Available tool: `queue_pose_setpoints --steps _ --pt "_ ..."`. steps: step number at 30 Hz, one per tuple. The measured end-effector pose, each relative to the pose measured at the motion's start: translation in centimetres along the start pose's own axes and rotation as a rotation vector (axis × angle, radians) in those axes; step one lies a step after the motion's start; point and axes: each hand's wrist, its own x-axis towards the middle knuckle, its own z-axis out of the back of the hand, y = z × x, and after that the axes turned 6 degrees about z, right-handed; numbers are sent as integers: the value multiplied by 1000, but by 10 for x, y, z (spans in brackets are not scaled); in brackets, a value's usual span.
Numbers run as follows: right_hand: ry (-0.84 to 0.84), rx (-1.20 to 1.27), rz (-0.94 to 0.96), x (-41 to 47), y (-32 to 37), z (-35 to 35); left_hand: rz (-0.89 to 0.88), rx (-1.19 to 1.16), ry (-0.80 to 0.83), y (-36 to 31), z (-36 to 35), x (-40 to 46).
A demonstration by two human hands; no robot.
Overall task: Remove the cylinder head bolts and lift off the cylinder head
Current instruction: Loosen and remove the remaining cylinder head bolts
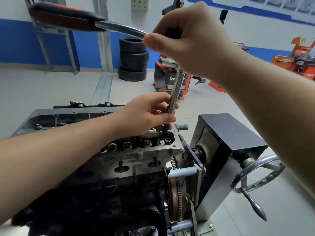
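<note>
The cylinder head (141,155) sits on top of the dark engine block, which is mounted on a stand. A ratchet wrench (71,18) with a black and red handle points up and to the left. Its chrome extension bar (176,89) runs down to a black socket or bolt (165,132) at the head's far right end. My right hand (189,41) grips the ratchet's head at the top of the bar. My left hand (150,113) pinches the lower end of the bar and the black piece just above the head.
To the right stands the engine stand's black box (228,133) with a chrome hand wheel (255,174). The flywheel's ring gear (175,189) faces the stand. Stacked tyres (133,59) and a red tyre machine (170,79) stand on the floor behind.
</note>
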Motion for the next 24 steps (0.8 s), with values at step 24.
queue_pose_setpoints --steps 24 --pt "69 -68 -24 4 13 -5 -134 -92 -46 19 -13 2"
